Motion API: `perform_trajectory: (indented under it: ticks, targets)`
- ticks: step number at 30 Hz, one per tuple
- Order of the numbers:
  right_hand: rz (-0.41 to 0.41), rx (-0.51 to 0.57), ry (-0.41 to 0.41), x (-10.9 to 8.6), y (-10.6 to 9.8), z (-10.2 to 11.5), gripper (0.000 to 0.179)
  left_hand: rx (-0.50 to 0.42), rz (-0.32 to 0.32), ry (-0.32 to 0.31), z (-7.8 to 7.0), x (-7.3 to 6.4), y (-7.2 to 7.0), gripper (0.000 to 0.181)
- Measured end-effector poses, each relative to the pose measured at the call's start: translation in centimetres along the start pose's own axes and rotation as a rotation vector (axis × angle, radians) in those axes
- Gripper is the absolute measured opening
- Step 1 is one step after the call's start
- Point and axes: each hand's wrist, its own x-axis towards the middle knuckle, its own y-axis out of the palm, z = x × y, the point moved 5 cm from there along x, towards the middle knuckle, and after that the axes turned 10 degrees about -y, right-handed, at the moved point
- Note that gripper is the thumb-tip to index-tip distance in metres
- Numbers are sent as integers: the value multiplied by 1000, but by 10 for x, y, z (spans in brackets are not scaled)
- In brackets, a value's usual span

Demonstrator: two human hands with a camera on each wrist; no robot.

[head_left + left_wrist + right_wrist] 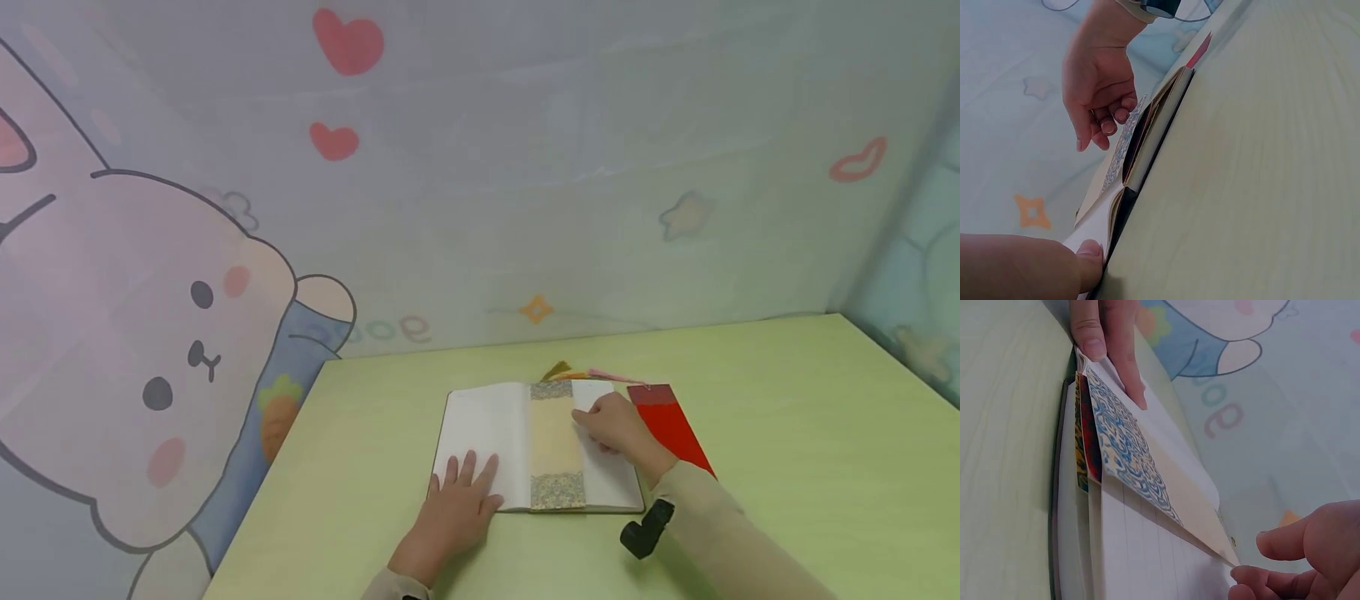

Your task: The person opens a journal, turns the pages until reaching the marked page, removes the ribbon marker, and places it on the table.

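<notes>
An open notebook with white pages lies on the table. Along its middle, on the right page, is a cream bookmark with a blue-patterned band at each end. My left hand rests flat on the left page with its fingers spread. At the bookmark's right edge is my right hand; in the right wrist view a fingertip touches or nearly touches that edge, while the thumb stands apart. Under the bookmark's page, a red bookmark and a yellow patterned one stick out between the pages.
A red card or bookmark lies on the table right of the notebook, partly behind my right forearm. Several tassels, one olive and one pink, stretch past the notebook's top edge. Behind the green table hangs a printed cloth.
</notes>
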Motion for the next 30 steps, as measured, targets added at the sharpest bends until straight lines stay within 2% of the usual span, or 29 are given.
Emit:
perform_trajectory:
  ticks: [5, 8, 12, 16, 18, 21, 24, 27, 30]
  targets:
    - [36, -18, 26, 0, 5, 1, 48, 16, -29, -2, 1, -1, 2, 53]
    - [47, -38, 30, 1, 7, 0, 50, 5, -57, 4, 1, -1, 3, 53]
    - [52, -81, 26, 5, 12, -2, 45, 25, -103, 10, 0, -1, 5, 53]
    - [43, -99, 37, 8, 14, -5, 29, 42, -130, 20, -1, 0, 7, 53]
    - [39, -87, 61, 8, 14, -6, 22, 39, -133, 23, -2, 1, 7, 53]
    - [42, -71, 86, 8, 13, -7, 22, 35, -128, 22, -3, 1, 8, 53]
    - [35, -81, 72, 7, 9, -6, 16, 42, -127, 18, -4, 1, 9, 53]
    - [9, -60, 45, 4, 4, -4, 23, 49, -139, 21, -5, 2, 9, 53]
    - [-20, 11, 36, 2, -1, -3, 28, 59, -152, 22, -5, 4, 9, 53]
